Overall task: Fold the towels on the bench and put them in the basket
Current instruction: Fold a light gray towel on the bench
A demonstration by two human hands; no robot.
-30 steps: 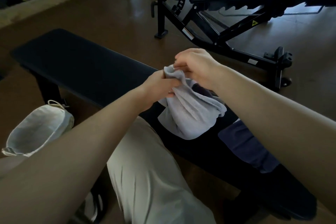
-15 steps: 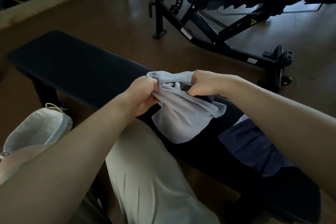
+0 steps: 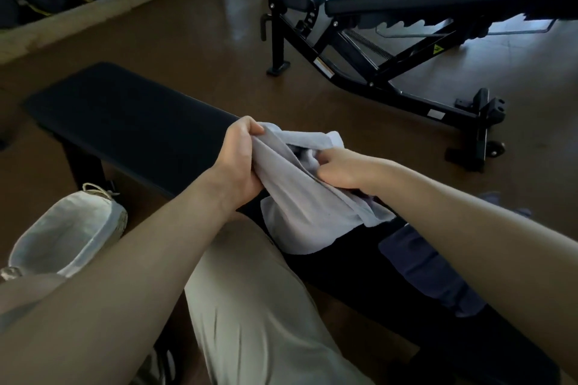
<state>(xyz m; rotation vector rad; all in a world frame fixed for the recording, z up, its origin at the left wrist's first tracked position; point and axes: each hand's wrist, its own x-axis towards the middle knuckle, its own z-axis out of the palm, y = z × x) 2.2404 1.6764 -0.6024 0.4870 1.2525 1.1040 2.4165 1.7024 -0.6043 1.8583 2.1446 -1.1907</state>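
Head view shows both hands raised over the flat black bench [image 3: 131, 116], sharing one light grey towel [image 3: 309, 206]. The left hand [image 3: 240, 162] is clenched around a bunched upper edge of the cloth, thumb and fingers pinching it tight; the right hand [image 3: 339, 170], just beside it, is also curled closed with its fingers dug into a fold near the middle. Held this way, the towel hangs below the hands and drapes onto the bench top, probably so that gravity straightens it while the person hunts for its corners. It is not yet folded; it looks crumpled and doubled over itself. Beyond the right forearm, a darker bluish towel [image 3: 438, 278] lies on the bench, waiting its turn. The pale fabric-lined basket [image 3: 103, 219] sits on the floor below the left forearm, within easy reach for dropping folded towels; its visible lining looks bare.
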